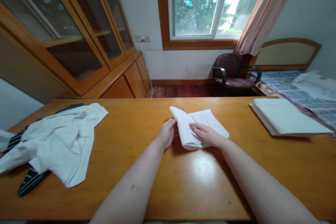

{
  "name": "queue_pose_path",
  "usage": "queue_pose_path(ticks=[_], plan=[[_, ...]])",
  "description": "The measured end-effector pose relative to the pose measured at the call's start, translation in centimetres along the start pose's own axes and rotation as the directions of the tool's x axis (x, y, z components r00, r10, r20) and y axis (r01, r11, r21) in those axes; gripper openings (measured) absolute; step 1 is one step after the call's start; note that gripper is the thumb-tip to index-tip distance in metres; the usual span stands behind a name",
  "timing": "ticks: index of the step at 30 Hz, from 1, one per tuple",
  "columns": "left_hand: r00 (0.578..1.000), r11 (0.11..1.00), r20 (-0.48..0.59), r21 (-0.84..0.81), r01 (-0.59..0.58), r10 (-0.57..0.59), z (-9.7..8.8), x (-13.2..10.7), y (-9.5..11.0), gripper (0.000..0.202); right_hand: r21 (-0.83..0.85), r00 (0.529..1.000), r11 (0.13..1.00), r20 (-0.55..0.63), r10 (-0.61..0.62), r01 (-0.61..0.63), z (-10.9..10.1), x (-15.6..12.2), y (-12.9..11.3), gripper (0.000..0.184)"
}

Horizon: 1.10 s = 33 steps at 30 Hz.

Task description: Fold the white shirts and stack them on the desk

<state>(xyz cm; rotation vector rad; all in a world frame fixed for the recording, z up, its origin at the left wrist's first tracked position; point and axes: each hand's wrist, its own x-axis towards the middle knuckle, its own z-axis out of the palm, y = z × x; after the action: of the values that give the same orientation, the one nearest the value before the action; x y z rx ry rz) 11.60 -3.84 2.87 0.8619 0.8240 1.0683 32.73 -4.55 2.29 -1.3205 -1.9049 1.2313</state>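
A white cloth [213,123] lies partly folded near the middle of the wooden table, its left part turned over into a raised flap. My left hand [168,131] is closed at the left edge of this flap, fingers curled against the fabric and partly hidden by it. Over the cloth's middle, my right hand [206,134] rests with fingers stretched leftward, touching the flap. Both forearms reach in from the near side of the table.
On the wooden table [126,126], a crumpled white garment [70,140] overlaps dark striped fabric [33,181] at left. A folded white stack [288,117] sits at right. Beyond the table are a glass-fronted cabinet [105,63], an armchair [228,70] and a bed [309,92].
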Motion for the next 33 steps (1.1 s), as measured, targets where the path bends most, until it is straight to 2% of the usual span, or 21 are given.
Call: queue_pose_path(ticks=[3,6,8,10,12,15,18,19,21,23,24,25,26,29,31,33], plan=[[0.987,0.986,0.131,0.125,-0.107,0.091,0.8,-0.4,0.0,0.036,0.204,0.999,0.979,0.04,0.014,-0.022,0.4,0.2,0.2,0.053],[0.955,0.901,0.257,0.361,-0.24,0.151,1.6,-1.0,-0.1,0.029,0.434,0.994,0.894,0.068,0.09,-0.111,1.2,0.7,1.0,0.059],[0.936,0.782,0.328,0.547,-0.3,0.13,2.1,-1.4,-0.1,0.025,0.618,0.983,0.766,0.143,0.111,-0.177,2.1,1.0,1.5,0.069],[0.917,0.628,0.388,0.69,-0.359,0.097,2.3,-1.8,0.0,0.026,0.741,0.97,0.636,0.238,0.052,-0.216,2.8,1.2,1.7,0.076],[0.897,0.494,0.435,0.764,-0.416,0.083,2.3,-2.0,0.1,0.027,0.776,0.959,0.584,0.284,0.01,-0.236,2.8,1.2,1.4,0.077],[0.874,0.371,0.479,0.799,-0.474,0.086,2.1,-1.9,0.2,0.028,0.722,0.969,0.651,0.225,0.098,-0.234,1.2,0.7,0.4,0.077],[0.875,0.269,0.473,0.834,-0.482,0.103,1.7,-1.6,0.3,0.022,0.599,0.983,0.784,0.035,0.181,-0.165,-1.3,-0.2,-0.6,0.084],[0.888,0.235,0.438,0.857,-0.459,0.138,1.5,-1.4,0.3,0.02,0.552,0.984,0.823,-0.022,0.177,-0.135,-2.1,-0.4,-0.7,0.084],[0.912,0.185,0.291,0.918,-0.351,0.289,0.8,-0.9,0.4,0.022,0.449,0.984,0.887,-0.082,0.161,-0.107,-3.3,-0.9,-0.6,0.073],[0.881,0.179,0.122,0.958,-0.225,0.456,-0.3,-0.2,0.4,0.035,0.329,0.98,0.934,-0.094,0.178,-0.138,-4.0,-1.1,-0.1,0.054],[0.868,0.187,0.074,0.964,-0.189,0.491,-0.9,0.2,0.3,0.044,0.268,0.974,0.947,-0.092,0.208,-0.177,-4.2,-1.1,0.2,0.045],[0.873,0.203,0.058,0.963,-0.176,0.484,-1.5,0.6,0.3,0.05,0.212,0.965,0.951,-0.087,0.247,-0.224,-4.4,-1.2,0.6,0.038],[0.897,0.227,0.066,0.957,-0.181,0.437,-2.1,1.0,0.1,0.052,0.165,0.953,0.948,-0.086,0.29,-0.273,-4.6,-1.2,0.9,0.032],[0.96,0.337,0.13,0.918,-0.211,0.247,-3.1,1.8,-0.3,0.047,0.065,0.916,0.919,-0.081,0.394,-0.39,-5.0,-1.2,1.7,0.024],[0.969,0.376,0.135,0.903,-0.206,0.206,-3.1,2.1,-0.5,0.045,0.019,0.91,0.913,-0.085,0.407,-0.407,-5.1,-1.1,1.9,0.027],[0.97,0.372,0.111,0.909,-0.188,0.218,-2.8,2.2,-0.6,0.044,-0.016,0.918,0.925,-0.126,0.375,-0.38,-5.0,-0.9,2.0,0.033]])
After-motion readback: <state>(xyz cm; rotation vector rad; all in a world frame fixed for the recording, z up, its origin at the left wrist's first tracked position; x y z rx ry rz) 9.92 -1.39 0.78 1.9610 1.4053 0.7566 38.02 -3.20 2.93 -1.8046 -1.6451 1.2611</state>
